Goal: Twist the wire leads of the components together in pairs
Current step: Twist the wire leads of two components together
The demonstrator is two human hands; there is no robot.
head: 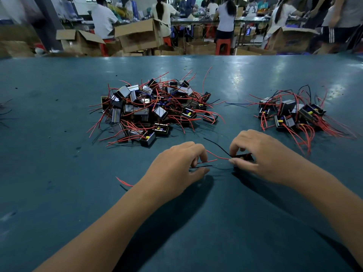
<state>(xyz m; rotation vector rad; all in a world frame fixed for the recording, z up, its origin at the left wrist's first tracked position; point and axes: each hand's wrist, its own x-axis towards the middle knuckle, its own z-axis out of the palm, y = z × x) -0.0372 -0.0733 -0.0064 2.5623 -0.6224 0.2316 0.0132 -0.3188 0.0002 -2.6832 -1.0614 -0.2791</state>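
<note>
My right hand (259,154) grips a small black box component (244,157) low over the green table (59,173). Red leads (216,155) and black leads (218,145) run out of it to the left. My left hand (180,163) pinches the ends of a red lead and a black lead (202,166) between thumb and fingers. Part of the component is hidden under my right fingers. A red wire end (123,181) and a dark one poke out behind my left wrist.
A big heap of black components with red leads (155,108) lies ahead at centre. A smaller heap (294,114) sits at the right. Beyond the table's far edge stand cardboard boxes (137,36), red stools and several people at benches.
</note>
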